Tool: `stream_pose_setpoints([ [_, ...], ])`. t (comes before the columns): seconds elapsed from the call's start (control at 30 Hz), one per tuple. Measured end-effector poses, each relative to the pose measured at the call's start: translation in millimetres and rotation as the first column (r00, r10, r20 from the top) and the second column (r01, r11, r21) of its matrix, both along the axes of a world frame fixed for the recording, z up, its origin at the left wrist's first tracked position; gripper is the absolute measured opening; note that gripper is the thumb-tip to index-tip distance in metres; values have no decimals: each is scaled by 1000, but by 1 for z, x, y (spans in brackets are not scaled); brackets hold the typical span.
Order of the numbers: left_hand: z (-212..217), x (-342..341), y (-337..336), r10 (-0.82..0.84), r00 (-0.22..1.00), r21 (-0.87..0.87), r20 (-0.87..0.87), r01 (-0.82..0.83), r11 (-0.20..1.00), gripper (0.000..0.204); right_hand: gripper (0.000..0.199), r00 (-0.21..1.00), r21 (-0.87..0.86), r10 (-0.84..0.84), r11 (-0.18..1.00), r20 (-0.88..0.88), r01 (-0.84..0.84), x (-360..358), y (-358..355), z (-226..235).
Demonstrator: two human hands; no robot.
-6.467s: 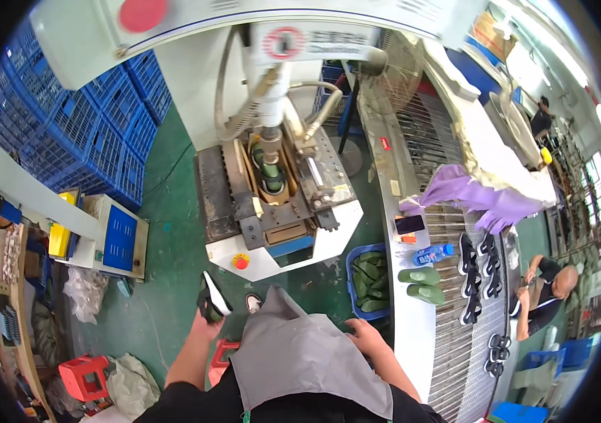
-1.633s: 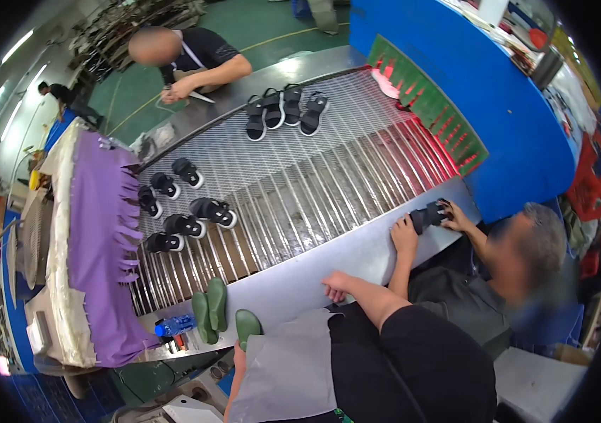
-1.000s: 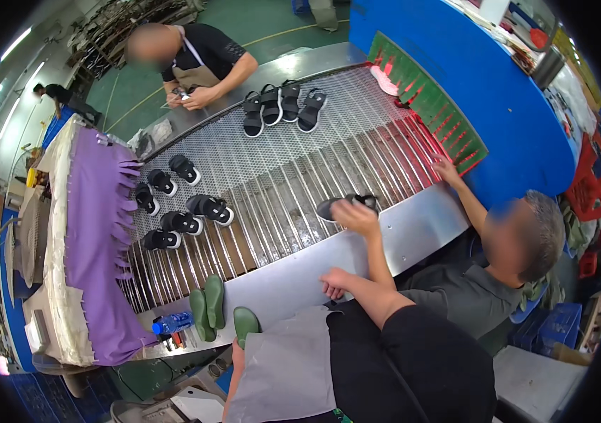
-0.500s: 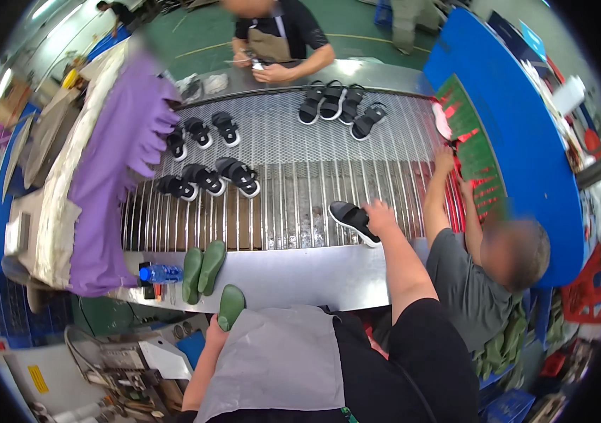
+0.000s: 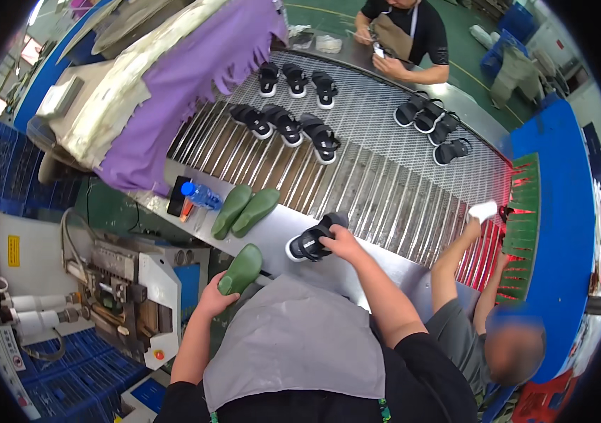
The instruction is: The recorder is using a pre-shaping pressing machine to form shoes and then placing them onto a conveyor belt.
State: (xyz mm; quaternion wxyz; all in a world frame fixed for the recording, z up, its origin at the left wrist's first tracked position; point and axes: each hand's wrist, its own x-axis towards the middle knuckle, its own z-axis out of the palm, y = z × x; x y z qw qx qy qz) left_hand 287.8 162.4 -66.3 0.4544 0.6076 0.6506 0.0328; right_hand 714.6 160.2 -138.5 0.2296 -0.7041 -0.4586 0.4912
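My left hand (image 5: 214,296) is closed around the heel end of a green shoe last (image 5: 244,266), held in front of the apron at the steel ledge's near edge. My right hand (image 5: 343,245) grips a black strap sandal (image 5: 307,243) with a white sole by its straps, over the ledge. Between the sandal and a water bottle, two more green lasts lie side by side on the ledge, a left one (image 5: 231,210) and a right one (image 5: 257,213).
Several black sandals (image 5: 285,125) stand on the conveyor (image 5: 364,190), with another group (image 5: 427,116) farther right. A blue-capped bottle (image 5: 202,195) is beside the lasts. Purple fringed cloth (image 5: 166,113) hangs at left. One co-worker (image 5: 466,331) reaches toward the red-lit opening; another (image 5: 406,35) works across the conveyor.
My right hand has lifted the sandal off the rollers and brought it left and nearer, over the ledge. The last in my left hand is turned and raised. The whole view has swung left.
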Motion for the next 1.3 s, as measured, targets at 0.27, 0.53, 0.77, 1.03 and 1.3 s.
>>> stream_pose_setpoints([
  [0.27,-8,-14,2,-188,982,9,-14,188,982,67,43,995,34,-92,995,-36,93,-68,-3,-20],
  [0.53,1,9,27,-273,954,86,122,264,961,64,49,898,123,-236,971,371,204,-16,-11,-85],
  [0.77,2,44,59,-479,873,54,96,476,878,64,56,977,-2,-113,993,180,115,-4,-14,-103],
  [1.03,-52,96,93,-631,773,158,71,615,772,69,57,984,9,-149,989,103,148,-9,-14,-98],
  [1.3,-97,144,86,-638,764,354,90,574,738,76,60,989,-44,-145,988,32,146,-8,-9,-89],
])
